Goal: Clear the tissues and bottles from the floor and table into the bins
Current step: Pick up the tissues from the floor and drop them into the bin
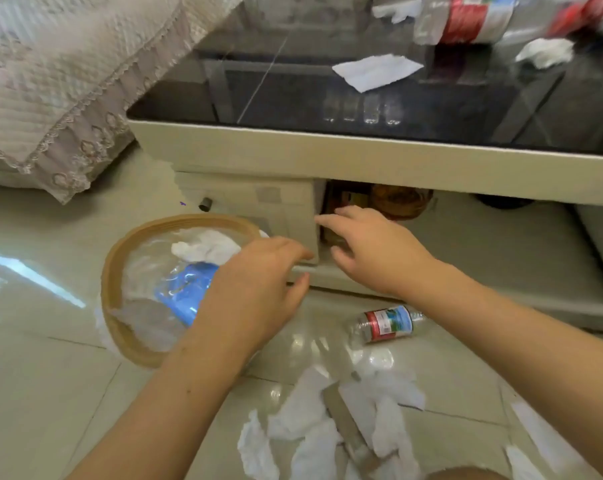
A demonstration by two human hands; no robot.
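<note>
I see both hands, left [258,289] and right [373,251], loosely open, empty; bottle [385,323] lies just nearer, tissues [328,427] nearest.

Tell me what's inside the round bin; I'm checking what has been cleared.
The bin holds a crumpled tissue and a clear bottle with a blue label on its plastic liner. The left hand covers its right part.

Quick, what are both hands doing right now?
Left hand: open, holding nothing, above the bin.
Right hand: open, holding nothing, by the table.
</note>
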